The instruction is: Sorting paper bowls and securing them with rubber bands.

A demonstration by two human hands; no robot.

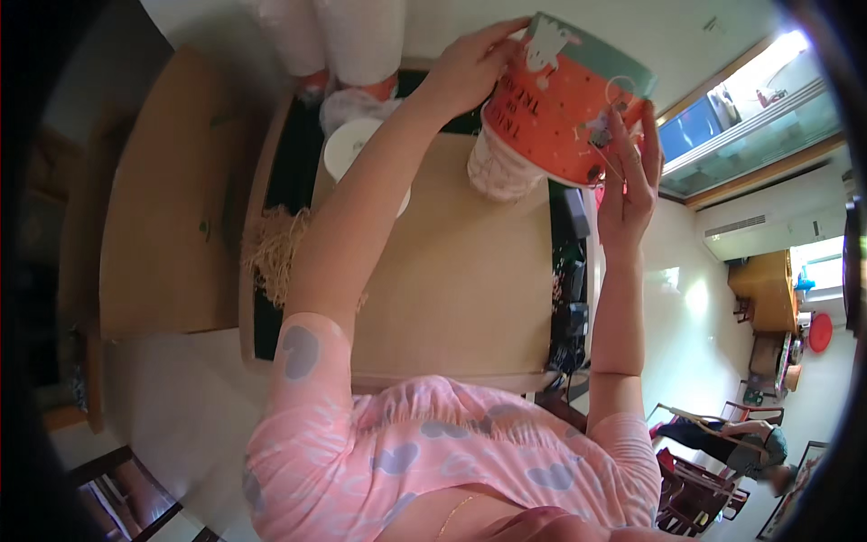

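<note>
Both my hands hold up an orange printed paper bucket (551,113) at the far side of the table. It is tilted, has a green band along its far edge, and its print reads upside down. My left hand (465,72) grips its left side, the fingertips partly hidden behind it. My right hand (629,194) holds its right side, fingers stretched along the wall. Just below it stands a white cup with a pinkish pattern (502,170), its upper part covered by the bucket; whether they touch I cannot tell. A white round container (348,144) is partly hidden behind my left forearm.
The brown table top (452,289) lies before me. Beige stringy strands (274,248) hang at its left edge; small dark items (571,321) line the right. Tall plastic-wrapped stacks (361,45) rise beyond the far left. A wooden panel (176,199) stands left. A person (754,443) sits far right.
</note>
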